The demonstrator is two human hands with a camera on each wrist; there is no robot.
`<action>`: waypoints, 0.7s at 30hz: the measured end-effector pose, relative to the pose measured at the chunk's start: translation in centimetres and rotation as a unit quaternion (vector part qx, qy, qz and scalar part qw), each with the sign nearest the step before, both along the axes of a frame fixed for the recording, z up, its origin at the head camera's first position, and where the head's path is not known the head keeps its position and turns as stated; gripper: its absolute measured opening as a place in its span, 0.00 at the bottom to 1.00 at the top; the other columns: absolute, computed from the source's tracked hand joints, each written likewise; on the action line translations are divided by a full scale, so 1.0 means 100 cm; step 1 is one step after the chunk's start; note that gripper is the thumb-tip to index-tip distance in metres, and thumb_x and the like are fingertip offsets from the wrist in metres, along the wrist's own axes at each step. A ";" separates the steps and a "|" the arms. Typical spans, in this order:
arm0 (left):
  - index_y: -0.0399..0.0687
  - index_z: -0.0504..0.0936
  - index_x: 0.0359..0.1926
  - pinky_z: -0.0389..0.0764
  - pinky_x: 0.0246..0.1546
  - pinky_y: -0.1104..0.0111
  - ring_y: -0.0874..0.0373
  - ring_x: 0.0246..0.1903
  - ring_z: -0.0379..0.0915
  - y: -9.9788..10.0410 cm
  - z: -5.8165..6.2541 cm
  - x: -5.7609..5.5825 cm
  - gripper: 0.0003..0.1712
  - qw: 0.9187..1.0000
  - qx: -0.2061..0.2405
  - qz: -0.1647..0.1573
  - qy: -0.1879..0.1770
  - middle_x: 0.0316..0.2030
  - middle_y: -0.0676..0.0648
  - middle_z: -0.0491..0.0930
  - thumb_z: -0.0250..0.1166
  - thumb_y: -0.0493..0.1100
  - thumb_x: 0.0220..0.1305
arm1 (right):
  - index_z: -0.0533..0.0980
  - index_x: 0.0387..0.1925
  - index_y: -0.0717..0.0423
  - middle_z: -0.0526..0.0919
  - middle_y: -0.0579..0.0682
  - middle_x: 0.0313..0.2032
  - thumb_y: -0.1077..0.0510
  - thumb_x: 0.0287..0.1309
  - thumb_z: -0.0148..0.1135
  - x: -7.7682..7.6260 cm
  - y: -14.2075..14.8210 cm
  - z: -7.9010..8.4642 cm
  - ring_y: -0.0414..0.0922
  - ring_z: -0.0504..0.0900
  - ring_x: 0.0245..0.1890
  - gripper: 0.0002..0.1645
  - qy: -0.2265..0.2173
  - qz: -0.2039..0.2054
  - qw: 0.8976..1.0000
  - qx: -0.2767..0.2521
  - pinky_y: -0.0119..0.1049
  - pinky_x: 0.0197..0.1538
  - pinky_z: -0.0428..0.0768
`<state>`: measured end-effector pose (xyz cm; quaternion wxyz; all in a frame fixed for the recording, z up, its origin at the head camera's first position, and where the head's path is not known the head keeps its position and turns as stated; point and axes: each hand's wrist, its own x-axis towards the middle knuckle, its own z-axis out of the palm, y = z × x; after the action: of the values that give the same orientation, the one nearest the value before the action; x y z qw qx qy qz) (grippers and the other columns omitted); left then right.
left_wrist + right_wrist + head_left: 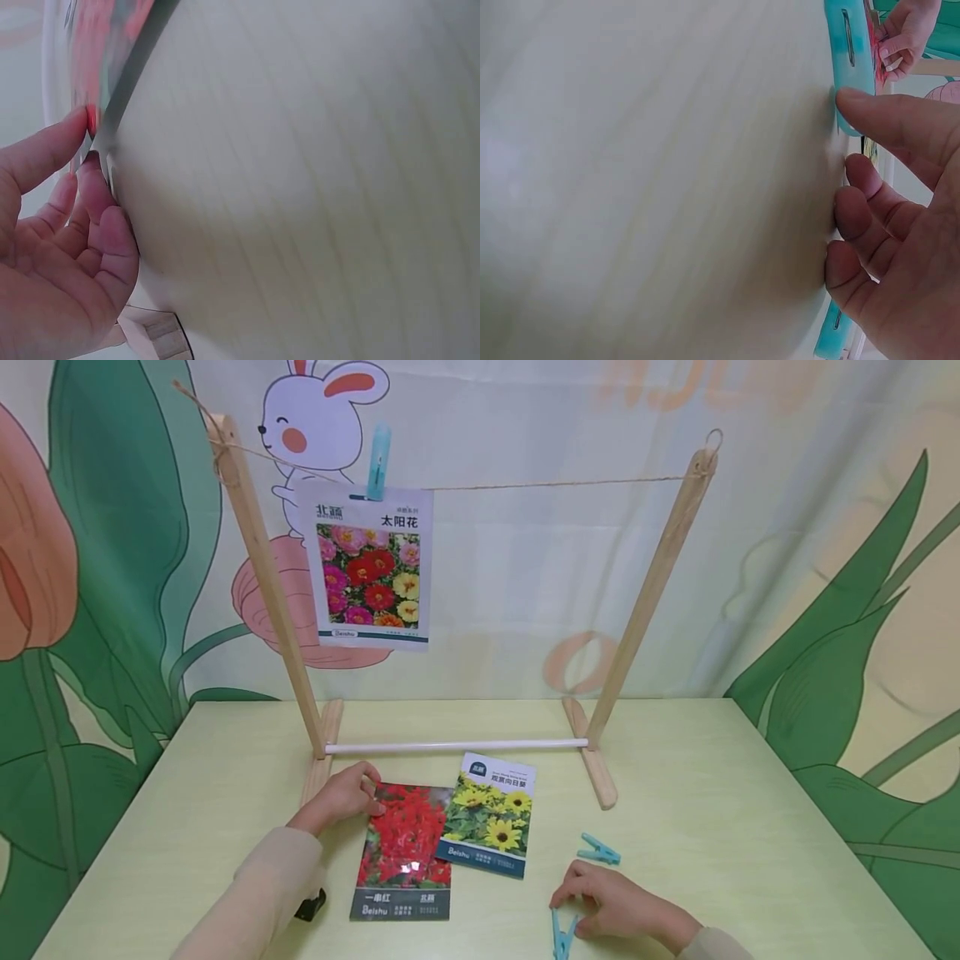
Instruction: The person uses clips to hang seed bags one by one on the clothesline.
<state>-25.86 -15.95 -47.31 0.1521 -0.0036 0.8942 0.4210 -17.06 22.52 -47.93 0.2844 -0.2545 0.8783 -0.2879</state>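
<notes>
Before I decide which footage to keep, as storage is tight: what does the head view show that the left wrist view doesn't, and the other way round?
Only the head view: the hanging flower packet, the blue clothespins and the right hand.
Only the left wrist view: the palm side of the left hand.
Both: the left hand, the red-flowered packet that it pinches at the edge, and the table.

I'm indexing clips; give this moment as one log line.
left hand: pinches red packet | right hand: touches near clothespin | yellow packet: on table | hanging packet: clipped
</notes>
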 end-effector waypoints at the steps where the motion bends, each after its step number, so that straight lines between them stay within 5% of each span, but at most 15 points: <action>1: 0.36 0.66 0.46 0.67 0.26 0.71 0.57 0.26 0.65 0.000 0.000 0.000 0.24 1.000 0.003 0.000 -0.002 0.29 0.45 0.70 0.65 0.32 0.47 | 0.77 0.38 0.36 0.68 0.38 0.33 0.60 0.45 0.64 0.000 0.000 0.000 0.36 0.64 0.31 0.17 0.000 0.000 1.000 0.001 0.26 0.32 0.64; 21: 0.33 0.64 0.48 0.73 0.23 0.68 0.57 0.23 0.69 -0.004 0.005 0.015 0.24 0.997 0.072 0.005 -0.015 0.26 0.45 0.67 0.62 0.29 0.50 | 0.77 0.42 0.37 0.68 0.39 0.32 0.59 0.44 0.66 0.000 0.004 0.000 0.35 0.64 0.29 0.21 0.019 0.027 0.999 -0.015 0.23 0.31 0.65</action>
<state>-24.40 -16.34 -46.81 0.1633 -0.0040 0.8591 0.4850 -17.04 22.87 -47.92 0.2714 -0.2874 0.8720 -0.2887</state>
